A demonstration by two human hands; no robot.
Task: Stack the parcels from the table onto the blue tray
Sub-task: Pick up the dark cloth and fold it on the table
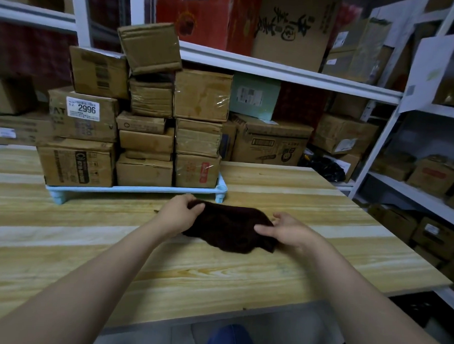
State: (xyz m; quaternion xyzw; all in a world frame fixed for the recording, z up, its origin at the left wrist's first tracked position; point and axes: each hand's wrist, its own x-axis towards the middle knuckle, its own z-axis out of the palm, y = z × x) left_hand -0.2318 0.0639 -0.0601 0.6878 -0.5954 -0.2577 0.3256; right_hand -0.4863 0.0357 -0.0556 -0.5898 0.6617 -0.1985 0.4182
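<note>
Parcels (147, 132) stand stacked on the blue tray (131, 189) at the bench's (216, 275) eleven o'clock, stacking apparently complete; left hand (178, 212) and right hand (285, 230) each grip an end of a dark cloth (231, 229), so folding it or wiping down likely follows.

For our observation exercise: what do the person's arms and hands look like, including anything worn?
The left hand and right hand wear no gloves; no ring, watch or bracelet shows. The left arm and right arm are bare, no sleeves in view.
</note>
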